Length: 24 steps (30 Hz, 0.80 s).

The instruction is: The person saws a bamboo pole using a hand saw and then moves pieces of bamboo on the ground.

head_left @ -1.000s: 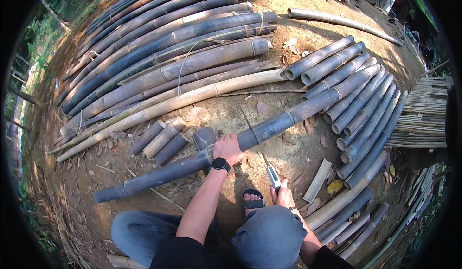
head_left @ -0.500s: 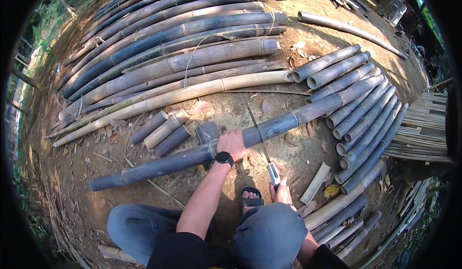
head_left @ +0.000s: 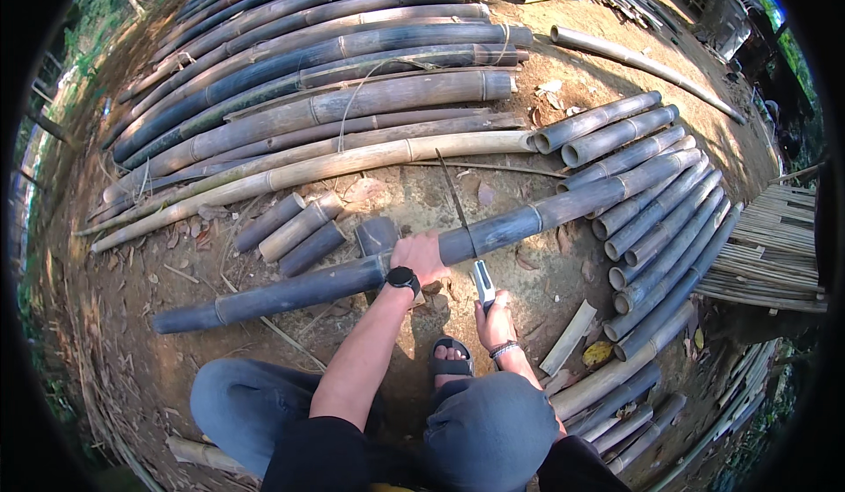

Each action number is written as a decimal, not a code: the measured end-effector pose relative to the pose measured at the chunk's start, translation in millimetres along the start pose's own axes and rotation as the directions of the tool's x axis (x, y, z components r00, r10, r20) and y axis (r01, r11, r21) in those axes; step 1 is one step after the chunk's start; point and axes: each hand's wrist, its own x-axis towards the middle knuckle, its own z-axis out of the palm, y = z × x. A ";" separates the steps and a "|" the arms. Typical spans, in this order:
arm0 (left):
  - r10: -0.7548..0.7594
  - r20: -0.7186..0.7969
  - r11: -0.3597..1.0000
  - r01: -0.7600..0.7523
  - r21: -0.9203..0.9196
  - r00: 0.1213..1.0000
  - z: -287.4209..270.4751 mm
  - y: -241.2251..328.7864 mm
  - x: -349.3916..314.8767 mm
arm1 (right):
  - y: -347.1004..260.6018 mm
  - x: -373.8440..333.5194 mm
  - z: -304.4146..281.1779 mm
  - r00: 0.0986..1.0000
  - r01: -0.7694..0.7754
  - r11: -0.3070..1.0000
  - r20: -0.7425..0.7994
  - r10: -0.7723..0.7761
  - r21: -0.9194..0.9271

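Observation:
A long dark bamboo pole (head_left: 295, 290) lies slantwise before me, its right part resting over a row of cut bamboo lengths. My left hand (head_left: 421, 259), a black watch at its wrist, is wrapped over the pole near a node. In my right hand (head_left: 495, 320) is the grey-and-black handle of a handsaw (head_left: 456, 194). Its thin blade crosses the pole just right of my left hand, the tip pointing away from me. Under the pole by my left hand is a short dark bamboo block (head_left: 377, 235), partly hidden.
Long bamboo poles (head_left: 334, 105) lie side by side at the far left. Several short cut pieces (head_left: 299, 228) sit in front of them. Cut lengths (head_left: 656, 219) are lined up at right, near a slatted bamboo panel (head_left: 766, 246). A split strip (head_left: 569, 338) lies by my right hand.
My right hand has pushed the saw forward, away from me, so more blade reaches past the pole. My left hand stays on the pole. The view has shifted slightly.

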 end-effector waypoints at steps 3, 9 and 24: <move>-0.008 0.089 1.000 0.010 -0.020 0.996 -6.8 -6.9 2.8 | 30.5 -66.8 -9.2 0.987 -0.131 0.990 0.097 0.125 0.058; -0.022 0.073 1.000 0.022 -0.004 0.997 -2.1 -7.5 -0.8 | 5.4 -25.8 -6.4 0.999 -0.022 1.000 0.047 0.023 -0.022; -0.018 0.068 0.998 0.022 -0.052 0.998 -14.3 -16.8 -17.2 | 6.0 -79.6 -12.0 0.990 -0.125 0.988 0.073 0.118 0.090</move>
